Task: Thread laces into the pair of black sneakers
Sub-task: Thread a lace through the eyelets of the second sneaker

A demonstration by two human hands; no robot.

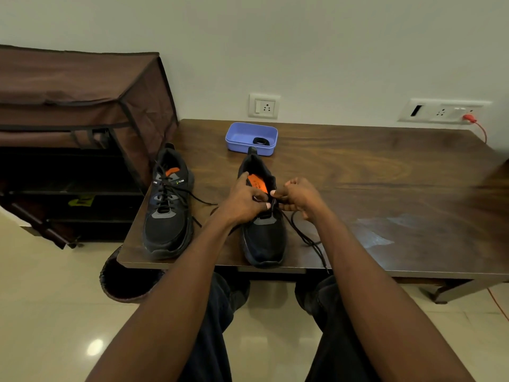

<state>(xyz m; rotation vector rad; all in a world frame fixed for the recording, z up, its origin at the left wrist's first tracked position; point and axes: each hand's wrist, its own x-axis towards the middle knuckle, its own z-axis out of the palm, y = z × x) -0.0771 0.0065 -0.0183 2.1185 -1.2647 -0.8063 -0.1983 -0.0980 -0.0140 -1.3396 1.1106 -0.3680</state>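
Both forearms are bare, with no sleeve, watch or band showing on either one. The left hand [243,201] and right hand [298,198] carry no gloves and no rings that can be made out; pale fingernails show on a few fingers. Both legs are covered by dark trousers [212,326], with creased fabric at the knees.

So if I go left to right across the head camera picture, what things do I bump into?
Brown fabric rack → laced sneaker → left hand → right hand → long wall socket panel.
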